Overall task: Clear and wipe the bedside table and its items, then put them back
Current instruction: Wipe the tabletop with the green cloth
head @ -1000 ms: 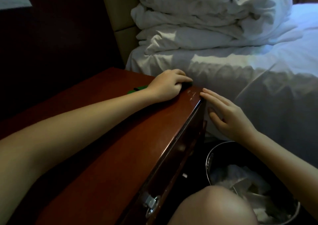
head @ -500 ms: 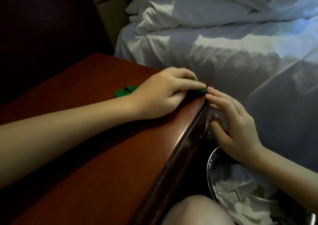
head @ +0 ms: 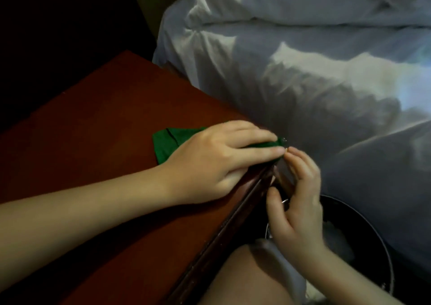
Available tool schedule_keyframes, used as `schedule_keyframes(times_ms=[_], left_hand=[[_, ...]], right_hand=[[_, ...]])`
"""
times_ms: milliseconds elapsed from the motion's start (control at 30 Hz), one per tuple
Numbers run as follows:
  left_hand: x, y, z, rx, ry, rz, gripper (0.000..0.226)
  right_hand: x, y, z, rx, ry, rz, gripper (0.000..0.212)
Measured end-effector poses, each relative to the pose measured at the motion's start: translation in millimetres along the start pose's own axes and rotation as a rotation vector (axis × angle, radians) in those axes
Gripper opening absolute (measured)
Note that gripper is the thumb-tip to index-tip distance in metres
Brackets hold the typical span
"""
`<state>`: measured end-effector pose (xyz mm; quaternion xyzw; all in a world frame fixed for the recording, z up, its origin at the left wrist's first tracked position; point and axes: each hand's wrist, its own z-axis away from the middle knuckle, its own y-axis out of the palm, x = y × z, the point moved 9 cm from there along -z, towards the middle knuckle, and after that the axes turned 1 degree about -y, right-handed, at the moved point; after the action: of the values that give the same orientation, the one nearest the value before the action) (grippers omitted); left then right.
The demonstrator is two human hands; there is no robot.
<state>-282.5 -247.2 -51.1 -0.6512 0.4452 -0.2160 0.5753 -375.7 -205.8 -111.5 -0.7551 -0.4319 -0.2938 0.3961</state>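
We are looking down on the bedside table (head: 100, 146), a slab of reddish-brown polished wood with a straight moulded edge running from 1 o'clock to 7 o'clock. At its far corner, near the middle of our view, lies the green cloth (head: 166, 144), soft, matte and folded, with one dark crease across it. Our left hand (head: 219, 162) lies flat on the cloth, fingers stretched straight and pressing it down onto the corner, so that only a triangular flap shows at 9 o'clock of the hand and a thin strip shows between the fingers.

Our right hand (head: 300, 202) sits just off the table's edge at 3 o'clock of the left hand. It is cupped, fingers loosely bent, with its fingertips almost meeting those of the left hand. Whether anything lies in its palm we cannot tell, as the back of the hand faces us.

From 12 to 4 o'clock spreads the white bedding (head: 303, 83), crumpled cotton with deep folds, partly lit and partly in shadow. At 5 o'clock stands a round dark bin (head: 363, 225) with a thin metal rim. The right wrist covers much of it, and something pale inside is too blurred to name. A bare knee (head: 242, 279) rises at 6 o'clock, cut off by the frame. The table's front is hidden below its edge, and the area at 11 o'clock is too dark to read.
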Motion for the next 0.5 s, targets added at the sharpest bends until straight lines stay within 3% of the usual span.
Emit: schedule_keyframes(times_ms=[100, 267, 367, 500], left_hand=[[2, -1, 1, 0.023, -0.026, 0.043, 0.040], [24, -6, 1, -0.082, -0.346, -0.061, 0.042], [14, -3, -3, -0.070, -0.360, -0.037, 0.041], [-8, 0, 7, -0.017, -0.321, -0.004, 0.041]], right_hand=[[6, 6, 3, 0.085, 0.114, -0.046, 0.054], [19, 10, 1, 0.104, 0.341, -0.140, 0.055], [14, 6, -1, -0.002, 0.501, -0.269, 0.042], [8, 4, 0, -0.057, 0.779, -0.453, 0.047]])
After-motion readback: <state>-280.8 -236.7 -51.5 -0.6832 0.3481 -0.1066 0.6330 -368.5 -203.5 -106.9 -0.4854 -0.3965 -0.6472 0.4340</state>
